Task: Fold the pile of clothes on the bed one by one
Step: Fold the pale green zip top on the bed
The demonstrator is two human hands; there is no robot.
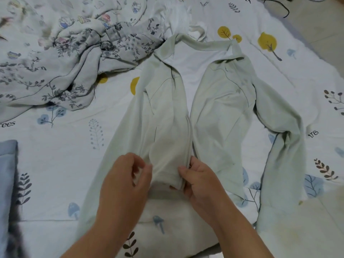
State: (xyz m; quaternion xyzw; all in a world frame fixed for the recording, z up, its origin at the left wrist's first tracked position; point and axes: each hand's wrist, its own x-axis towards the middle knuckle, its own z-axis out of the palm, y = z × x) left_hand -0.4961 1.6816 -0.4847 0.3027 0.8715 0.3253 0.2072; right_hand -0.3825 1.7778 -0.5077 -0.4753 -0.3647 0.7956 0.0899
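Fingers: those of the right hand [200, 180] curl round and pinch the bottom corner of the jacket's left front panel, thumb on top; those of the left hand [124, 181] are bent with thumb and fingertips close together at the same hem, and whether they actually nip cloth I cannot tell.
Why held so: both hands meet at the hem nearest the person, most likely to pull the panel straight and line its opening edge up before any fold is made.
Pale green jacket [219, 112]: lies front-up and open on the bed [78, 164], collar toward the far edge, hem toward the near edge, white lining showing between the two fronts.
Sleeves: the right-side one bends out toward the right edge of the bed and runs back down to the near edge; the left-side one lies straight along the body, so both are still unfolded.
Floral garment [70, 75]: crumpled in the far left part of the bed, just beside the jacket's shoulder, waiting its turn.
White garment [176, 19]: bunched beyond the collar, near the far edge.
Blue cloth [7, 183]: at the near left edge, well apart from the jacket.
Stage: early; this piece is being smoothed, others remain.
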